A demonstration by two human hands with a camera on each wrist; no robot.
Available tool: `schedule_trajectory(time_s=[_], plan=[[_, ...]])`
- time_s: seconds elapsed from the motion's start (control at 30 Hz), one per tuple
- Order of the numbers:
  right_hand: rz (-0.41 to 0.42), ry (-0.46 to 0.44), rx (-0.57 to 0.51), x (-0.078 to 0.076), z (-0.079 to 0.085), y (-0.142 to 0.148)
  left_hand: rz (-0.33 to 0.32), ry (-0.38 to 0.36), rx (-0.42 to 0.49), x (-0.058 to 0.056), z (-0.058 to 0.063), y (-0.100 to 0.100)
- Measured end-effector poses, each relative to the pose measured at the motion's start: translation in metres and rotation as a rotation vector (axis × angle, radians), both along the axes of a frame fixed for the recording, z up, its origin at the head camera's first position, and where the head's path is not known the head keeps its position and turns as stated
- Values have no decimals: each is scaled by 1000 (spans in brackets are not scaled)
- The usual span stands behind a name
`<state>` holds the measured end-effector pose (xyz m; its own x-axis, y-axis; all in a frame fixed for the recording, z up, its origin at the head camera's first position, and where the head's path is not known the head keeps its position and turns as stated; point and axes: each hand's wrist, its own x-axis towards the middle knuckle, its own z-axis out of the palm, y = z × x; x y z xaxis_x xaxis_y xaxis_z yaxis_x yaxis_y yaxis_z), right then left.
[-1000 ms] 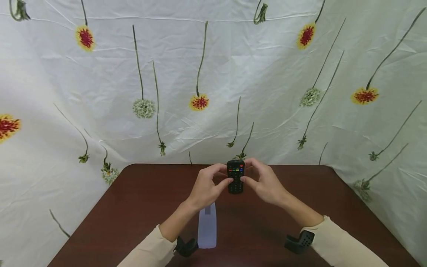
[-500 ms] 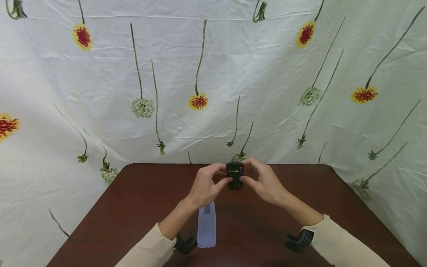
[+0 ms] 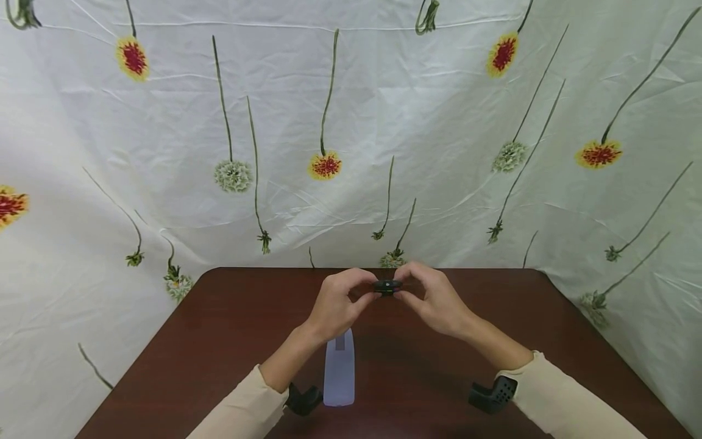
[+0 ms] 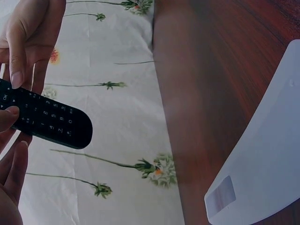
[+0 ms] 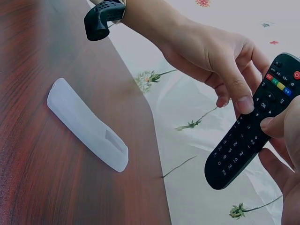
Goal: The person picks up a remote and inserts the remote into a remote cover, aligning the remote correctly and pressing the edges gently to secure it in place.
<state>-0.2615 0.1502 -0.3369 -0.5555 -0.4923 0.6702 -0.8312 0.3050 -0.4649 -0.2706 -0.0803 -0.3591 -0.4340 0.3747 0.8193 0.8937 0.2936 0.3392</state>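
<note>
Both hands hold a black remote control [image 3: 387,287] above the far part of the table. My left hand [image 3: 341,305] pinches its left edge and my right hand [image 3: 437,300] its right edge, thumbs on the button side. In the head view the remote is seen nearly end-on. Its number keys and coloured buttons show on the remote [image 5: 243,140] in the right wrist view. Beneath the left forearm, a pale translucent, remote-shaped cover [image 3: 339,372] with a rectangular window lies on the table, apart from both hands. Part of its far end is hidden behind the left wrist.
The dark reddish-brown table [image 3: 247,323] has rounded far corners. A white cloth [image 3: 285,122] printed with flowers hangs behind it and along its sides. Black camera mounts [image 3: 492,394] sit on both wrists.
The remote has tipped in the hands, from its button face showing to the head camera to nearly edge-on. Hands and pale cover stay about where they were.
</note>
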Motion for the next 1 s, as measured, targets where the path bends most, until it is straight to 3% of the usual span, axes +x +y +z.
schedule_trajectory(time_s=[0.33,0.77,1.0], plan=[[62,29,-10,-1,-2,0,12,93,-27,-2,-3,-2],[69,51,28,-3,4,2,36,207,-54,-3,-1,-5],[29,62,50,-1,7,5,64,243,-92,-2,-2,-7]])
